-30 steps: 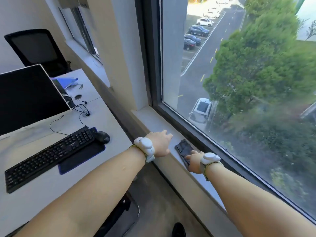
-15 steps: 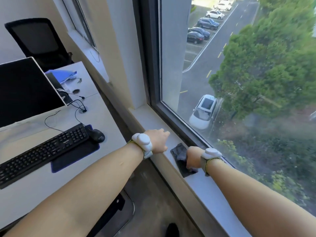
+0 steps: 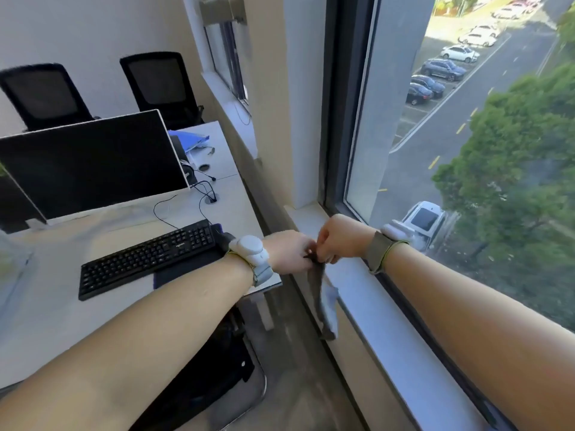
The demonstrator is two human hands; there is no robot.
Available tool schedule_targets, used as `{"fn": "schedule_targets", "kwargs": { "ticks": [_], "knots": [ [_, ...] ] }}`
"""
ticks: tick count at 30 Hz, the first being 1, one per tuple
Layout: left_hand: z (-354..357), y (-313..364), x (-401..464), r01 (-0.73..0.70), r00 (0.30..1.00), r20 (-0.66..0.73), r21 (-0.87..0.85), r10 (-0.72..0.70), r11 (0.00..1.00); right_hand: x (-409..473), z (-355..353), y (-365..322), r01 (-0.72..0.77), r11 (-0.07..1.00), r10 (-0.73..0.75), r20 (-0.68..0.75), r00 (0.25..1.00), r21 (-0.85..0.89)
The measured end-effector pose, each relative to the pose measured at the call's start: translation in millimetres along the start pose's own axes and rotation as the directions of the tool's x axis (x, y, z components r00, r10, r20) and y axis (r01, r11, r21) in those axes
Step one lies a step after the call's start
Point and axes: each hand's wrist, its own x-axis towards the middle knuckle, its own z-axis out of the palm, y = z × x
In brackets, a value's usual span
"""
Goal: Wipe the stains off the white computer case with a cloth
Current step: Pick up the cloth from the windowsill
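L hand [image 3: 291,250] pinches top edge of cloth [image 3: 323,298], fingers curled | R hand [image 3: 337,239] pinches same edge, touching L | cloth hangs below both hands, w/ lower end over sill [image 3: 389,309] front edge | desk [image 3: 56,309] to left w/ keyboard [image 3: 147,258]

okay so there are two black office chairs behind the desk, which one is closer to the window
The right-hand chair, beside the wall with the windows. The other chair stands farther left, behind the monitor's far end.
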Motion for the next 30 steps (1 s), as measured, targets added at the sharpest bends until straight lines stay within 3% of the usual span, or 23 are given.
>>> {"fn": "schedule_targets", "kwargs": {
  "ticks": [7,12,15,18,23,25,28,30],
  "knots": [
    [-46,-58,-84,0.096,0.986,-0.128,-0.078,-0.105,0.992,9,27,-98,0.173,0.965,-0.154,-0.108,0.982,0.195],
    [-56,-123,-182,0.209,0.918,-0.296,-0.209,-0.265,0.955,26,84,-199,0.256,0.922,-0.211,-0.179,0.961,0.289],
    [-54,-168,-254,0.268,0.863,-0.370,-0.240,-0.343,0.933,27,128,-266,0.328,0.912,-0.287,-0.190,0.939,0.245],
    [-45,-221,-330,0.318,0.810,-0.403,-0.308,-0.426,0.897,20,176,-331,0.410,0.896,-0.402,-0.079,0.912,0.170],
    [-35,-273,-426,0.336,0.707,-0.482,-0.415,-0.517,0.846,18,233,-403,0.547,0.835,-0.549,-0.057,0.834,-0.052],
    [-27,-290,-472,0.324,0.698,-0.477,-0.455,-0.534,0.830,12,260,-435,0.574,0.815,-0.579,-0.087,0.811,-0.077],
    [-10,-314,-527,0.409,0.768,-0.332,-0.405,-0.548,0.818,3,292,-472,0.595,0.803,-0.595,-0.113,0.796,-0.036],
    [0,-328,-560,0.465,0.768,-0.265,-0.396,-0.583,0.792,-3,312,-496,0.608,0.794,-0.605,-0.094,0.791,0.006]
  ]
}}
